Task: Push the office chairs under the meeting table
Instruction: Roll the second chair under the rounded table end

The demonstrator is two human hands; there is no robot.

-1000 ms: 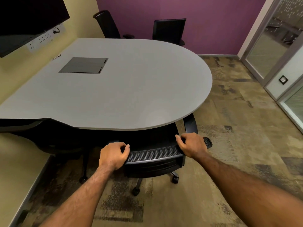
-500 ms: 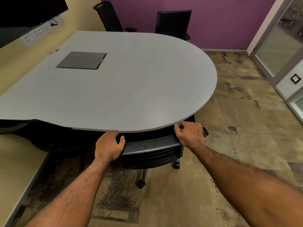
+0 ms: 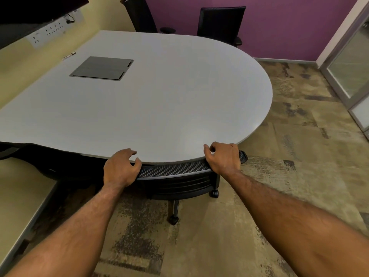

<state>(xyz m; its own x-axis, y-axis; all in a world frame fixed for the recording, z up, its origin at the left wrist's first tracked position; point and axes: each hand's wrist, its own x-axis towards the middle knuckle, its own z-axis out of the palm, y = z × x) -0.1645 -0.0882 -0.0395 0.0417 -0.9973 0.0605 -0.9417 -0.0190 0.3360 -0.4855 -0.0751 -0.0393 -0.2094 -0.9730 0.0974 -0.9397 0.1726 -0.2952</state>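
Note:
A black mesh-backed office chair sits tucked against the near curved edge of the grey meeting table; its seat is hidden under the tabletop, and only the backrest top, a leg and two castors show. My left hand holds the left end of the backrest top. My right hand holds the right end, fingers curled over it and touching the table edge. Two more black chairs stand at the far side of the table by the purple wall.
Another black chair is under the table at the left. A grey cable hatch is set in the tabletop. The yellow wall with a socket strip runs along the left. Glass partitions stand at the right; patterned carpet lies between.
Both hands have pushed the chair forward; its backrest went from a gap short of the table to right against the table edge, and the seat is now hidden underneath.

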